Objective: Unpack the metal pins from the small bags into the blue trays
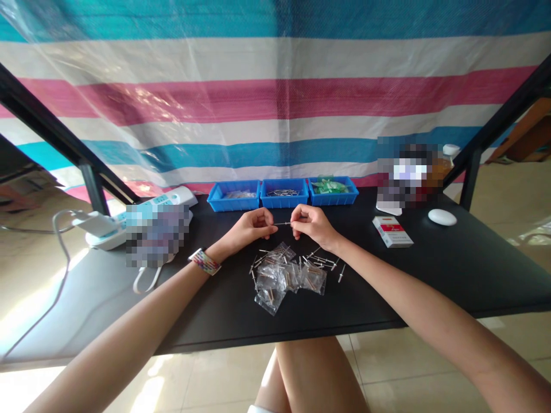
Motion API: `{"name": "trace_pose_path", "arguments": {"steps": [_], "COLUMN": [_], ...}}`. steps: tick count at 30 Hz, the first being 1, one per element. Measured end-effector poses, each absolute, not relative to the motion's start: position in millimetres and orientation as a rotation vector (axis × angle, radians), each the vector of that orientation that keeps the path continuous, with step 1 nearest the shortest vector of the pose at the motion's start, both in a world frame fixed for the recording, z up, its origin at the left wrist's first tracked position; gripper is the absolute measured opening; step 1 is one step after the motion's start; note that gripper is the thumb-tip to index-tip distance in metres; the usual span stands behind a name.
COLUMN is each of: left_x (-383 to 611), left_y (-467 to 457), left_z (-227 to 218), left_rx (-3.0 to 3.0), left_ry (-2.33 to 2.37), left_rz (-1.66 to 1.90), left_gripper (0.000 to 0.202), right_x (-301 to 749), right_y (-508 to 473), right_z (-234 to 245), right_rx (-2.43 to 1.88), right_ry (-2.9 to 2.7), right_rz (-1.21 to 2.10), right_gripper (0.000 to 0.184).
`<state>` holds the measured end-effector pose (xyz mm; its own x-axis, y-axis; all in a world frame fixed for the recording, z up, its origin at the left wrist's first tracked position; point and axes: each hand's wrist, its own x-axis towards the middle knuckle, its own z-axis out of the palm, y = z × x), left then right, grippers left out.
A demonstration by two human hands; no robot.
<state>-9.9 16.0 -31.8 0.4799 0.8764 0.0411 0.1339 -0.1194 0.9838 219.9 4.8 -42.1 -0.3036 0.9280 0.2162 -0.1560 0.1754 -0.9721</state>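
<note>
A thin metal blind rivet (282,223) spans the gap between my two hands, held level above the black table. My left hand (258,224) pinches one end between thumb and fingers. At the other end, my right hand (310,223) has its fingertips closed on it. Just below the hands lies a pile of small clear plastic bags (287,277) with metal pieces inside. Loose blind rivets (321,261) are scattered to the right of the bags, and more lie along the pile's upper left edge.
Behind my hands stand three blue bins: a left bin (235,203) with clear bags, a middle bin (284,201) with metal pins, a right bin (333,198) with green packets. A power strip (142,215) is left; a cigarette box (392,232) and white mouse (442,217) are right.
</note>
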Motion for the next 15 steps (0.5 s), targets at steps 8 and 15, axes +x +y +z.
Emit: {"name": "trace_pose_path", "arguments": {"steps": [8,15], "left_x": [-9,-9], "left_y": [14,14], "left_z": [-30,-32], "left_rx": [1.595,1.620], "left_ry": [0.869,0.867], "left_rz": [0.762,0.757], "left_gripper": [0.039,0.039], "right_x": [220,219], "right_y": [15,29], "right_z": [-36,-28], "right_rx": [-0.879,-0.890], "right_ry": [-1.208,-1.045], "right_rz": [1.184,1.241], "right_gripper": [0.016,0.032]}}
